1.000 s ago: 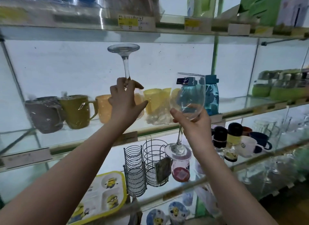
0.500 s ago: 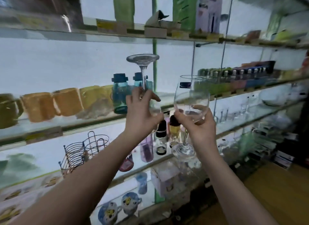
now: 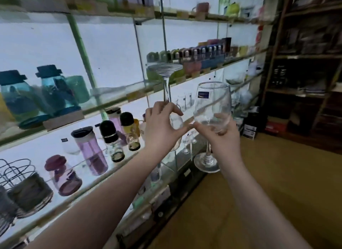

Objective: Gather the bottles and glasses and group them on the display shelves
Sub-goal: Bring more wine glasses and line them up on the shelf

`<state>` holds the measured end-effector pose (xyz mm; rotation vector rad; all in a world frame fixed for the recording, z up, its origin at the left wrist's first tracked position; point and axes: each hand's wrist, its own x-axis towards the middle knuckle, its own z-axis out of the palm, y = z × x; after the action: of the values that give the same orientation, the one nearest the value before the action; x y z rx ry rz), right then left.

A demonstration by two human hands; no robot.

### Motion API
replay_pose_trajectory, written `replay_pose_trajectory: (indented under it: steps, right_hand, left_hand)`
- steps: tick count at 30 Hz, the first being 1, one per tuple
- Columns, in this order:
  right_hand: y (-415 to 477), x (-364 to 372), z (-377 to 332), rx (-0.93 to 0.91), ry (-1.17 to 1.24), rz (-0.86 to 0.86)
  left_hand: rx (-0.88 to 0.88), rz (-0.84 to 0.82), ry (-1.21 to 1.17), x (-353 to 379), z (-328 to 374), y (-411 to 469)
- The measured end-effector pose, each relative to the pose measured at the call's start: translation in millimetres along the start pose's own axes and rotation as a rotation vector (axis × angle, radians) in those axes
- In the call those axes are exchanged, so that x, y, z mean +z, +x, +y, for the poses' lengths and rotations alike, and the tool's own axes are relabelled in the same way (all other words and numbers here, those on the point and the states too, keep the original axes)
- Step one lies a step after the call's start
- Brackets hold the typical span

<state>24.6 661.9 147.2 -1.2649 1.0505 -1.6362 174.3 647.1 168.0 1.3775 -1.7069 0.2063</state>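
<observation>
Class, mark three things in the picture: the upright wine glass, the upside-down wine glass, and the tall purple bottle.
upright wine glass (image 3: 212,104), head view, on its bowl.
upside-down wine glass (image 3: 166,89), head view, on its stem.
tall purple bottle (image 3: 92,153), head view, on its clear body.

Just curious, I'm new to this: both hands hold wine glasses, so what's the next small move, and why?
Probably carry both rightward: the left hand holds an inverted glass, the right hand an upright glass, and other clear glasses stand shelved beyond them.

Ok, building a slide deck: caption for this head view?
Left hand holds an inverted wine glass, right hand an upright wine glass, before display shelves of bottles.
</observation>
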Motion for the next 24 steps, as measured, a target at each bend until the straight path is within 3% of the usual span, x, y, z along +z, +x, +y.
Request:
replay_pose_trajectory:
  steps: [4,13,24]
  right_hand:
    - [29.1,-22.9,20.5,0.016,-0.039,0.053]
    - [149.8,-53.1,70.8,0.042,-0.194,0.118]
    - [262.5,-101.3,114.3,0.053,-0.237,0.151]
  left_hand:
    - [0.048,-0.005,0.002,54.9,-4.5,13.2]
    - [-0.084,-0.059,-0.178,178.6,-21.6,90.3]
    - [-0.065,-0.144,-0.263,310.3,-23.4,167.9]
